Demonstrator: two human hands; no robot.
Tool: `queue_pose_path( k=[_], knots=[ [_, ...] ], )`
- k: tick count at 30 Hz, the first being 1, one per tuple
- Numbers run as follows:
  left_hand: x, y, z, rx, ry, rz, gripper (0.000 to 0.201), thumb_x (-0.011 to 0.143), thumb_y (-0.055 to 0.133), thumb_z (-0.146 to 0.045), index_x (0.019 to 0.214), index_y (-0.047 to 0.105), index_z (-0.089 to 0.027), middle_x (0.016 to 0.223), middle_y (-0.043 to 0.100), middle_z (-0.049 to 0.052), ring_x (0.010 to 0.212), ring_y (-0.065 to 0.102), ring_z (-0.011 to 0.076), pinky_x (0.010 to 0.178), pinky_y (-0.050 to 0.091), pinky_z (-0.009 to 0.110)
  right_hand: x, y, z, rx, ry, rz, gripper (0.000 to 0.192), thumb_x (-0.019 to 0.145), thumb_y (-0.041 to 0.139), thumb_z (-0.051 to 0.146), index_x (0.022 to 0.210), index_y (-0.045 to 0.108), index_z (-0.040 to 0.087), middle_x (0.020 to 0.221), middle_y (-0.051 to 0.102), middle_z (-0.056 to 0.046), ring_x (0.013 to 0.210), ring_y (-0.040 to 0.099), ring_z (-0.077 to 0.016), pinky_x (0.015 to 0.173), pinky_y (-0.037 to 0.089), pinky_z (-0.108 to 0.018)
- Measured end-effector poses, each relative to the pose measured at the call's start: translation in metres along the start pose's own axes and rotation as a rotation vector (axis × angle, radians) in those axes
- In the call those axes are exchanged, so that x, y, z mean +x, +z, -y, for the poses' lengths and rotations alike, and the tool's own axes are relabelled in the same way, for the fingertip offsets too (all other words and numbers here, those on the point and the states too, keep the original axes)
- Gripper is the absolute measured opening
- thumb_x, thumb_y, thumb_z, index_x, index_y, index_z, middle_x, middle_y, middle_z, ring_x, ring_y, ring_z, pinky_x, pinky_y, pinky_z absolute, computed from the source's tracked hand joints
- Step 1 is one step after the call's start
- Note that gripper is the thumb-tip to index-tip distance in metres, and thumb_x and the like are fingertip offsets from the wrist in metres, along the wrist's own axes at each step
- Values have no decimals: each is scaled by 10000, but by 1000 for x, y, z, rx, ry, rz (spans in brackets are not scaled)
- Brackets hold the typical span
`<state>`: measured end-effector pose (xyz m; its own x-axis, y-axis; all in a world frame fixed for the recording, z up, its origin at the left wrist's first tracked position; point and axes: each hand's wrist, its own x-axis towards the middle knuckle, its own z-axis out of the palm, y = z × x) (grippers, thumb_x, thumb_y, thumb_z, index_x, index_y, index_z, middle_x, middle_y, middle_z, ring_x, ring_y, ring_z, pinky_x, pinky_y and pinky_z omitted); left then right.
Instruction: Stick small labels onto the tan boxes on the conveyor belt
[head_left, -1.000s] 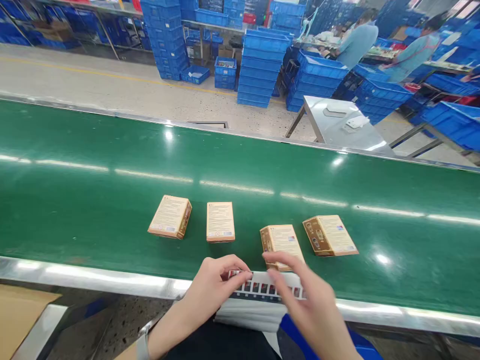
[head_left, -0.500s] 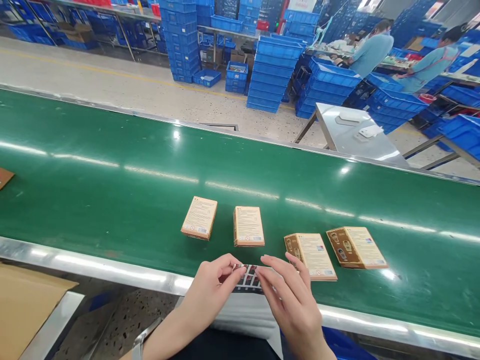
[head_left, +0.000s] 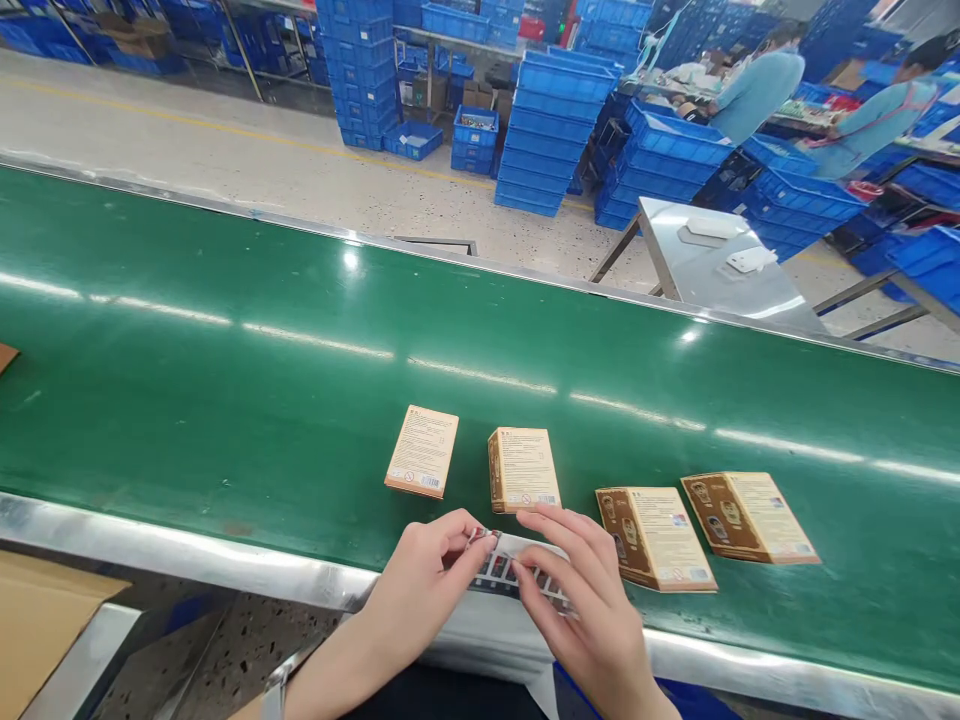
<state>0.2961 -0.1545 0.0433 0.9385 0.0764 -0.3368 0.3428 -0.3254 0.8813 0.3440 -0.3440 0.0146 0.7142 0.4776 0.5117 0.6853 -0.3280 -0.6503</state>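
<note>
My left hand (head_left: 420, 580) pinches the left end of a glossy strip (head_left: 506, 572) with white grid lines and dark red and black cells. At the strip's right part, my right hand (head_left: 592, 590) has its thumb underneath and its fingers bent over it. The strip is held low over the belt's near edge, partly hidden by the fingers. Just beyond my hands lie cream-and-brown printed boxes: one box (head_left: 422, 450) at the left, another box (head_left: 529, 470) behind my right hand, a third box (head_left: 664, 540) and a further box (head_left: 754, 517) to the right.
The green conveyor belt (head_left: 225, 400) runs across, edged by metal rails (head_left: 187, 540). Beyond it stand a steel table (head_left: 727, 270), stacked blue crates (head_left: 555, 130) and two people in light blue (head_left: 757, 95). A cardboard piece (head_left: 52, 620) is at lower left.
The boxes have shifted right and nearer to me. My right hand has moved slightly, and more of the strip now shows between my hands. My left hand keeps its pinch.
</note>
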Motion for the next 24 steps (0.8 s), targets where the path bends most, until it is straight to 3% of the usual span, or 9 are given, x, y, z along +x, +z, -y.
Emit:
queue_pose_path(
  k=[2,4,5,7,10,15,20,24],
  knots=[
    [3,-1,-1,45,24,29,297,971,501,-383,771,592,-183,680,637,-15,636,536,125,600,391,234,0,-5,-12,174,312,-90,65,906,639,195,874,681,232,1204,702,-71,1180,611,-256,991,474,-415],
    [7,-2,-3,107,122,121,240,961,531,-330,784,617,-193,976,738,43,891,644,176,741,475,254,4,-7,-31,378,684,-233,133,904,651,350,858,697,233,1238,692,-76,1180,617,-269,1005,478,-432],
    [9,-2,-4,145,191,179,203,950,557,-299,788,627,-198,1182,713,60,1087,627,210,862,488,278,8,-7,-42,486,830,-288,190,883,668,414,887,714,230,1256,687,-83,1178,622,-276,1018,475,-442],
    [15,1,-5,225,315,294,146,926,599,-245,791,635,-201,1492,521,44,1415,407,264,1085,409,343,16,-3,-62,688,997,-329,316,813,721,487,977,741,218,1268,687,-97,1168,631,-288,1030,476,-450],
    [25,10,-7,328,359,397,131,928,599,-213,802,630,-197,1610,340,25,1534,160,266,1179,337,385,25,4,-81,810,1047,-332,426,742,781,496,1049,751,202,1254,696,-102,1136,647,-284,997,502,-425],
    [36,20,-10,371,335,451,128,934,589,-197,813,630,-198,1638,238,7,1528,165,238,1177,373,365,25,10,-87,750,1026,-389,424,759,759,526,1011,750,185,1216,709,-103,1066,665,-264,894,540,-369],
    [41,26,-17,347,344,480,131,930,591,-192,812,647,-194,1623,277,27,1521,182,255,1170,385,388,20,8,-89,609,971,-398,396,800,711,527,945,688,159,1221,685,-128,1002,672,-257,825,549,-368],
    [46,35,-17,323,368,482,146,914,597,-173,784,663,-187,1606,321,55,1515,210,259,1152,401,401,19,6,-89,272,869,-403,334,857,644,498,919,620,171,1173,676,-135,1005,655,-252,859,511,-386]
  ],
)
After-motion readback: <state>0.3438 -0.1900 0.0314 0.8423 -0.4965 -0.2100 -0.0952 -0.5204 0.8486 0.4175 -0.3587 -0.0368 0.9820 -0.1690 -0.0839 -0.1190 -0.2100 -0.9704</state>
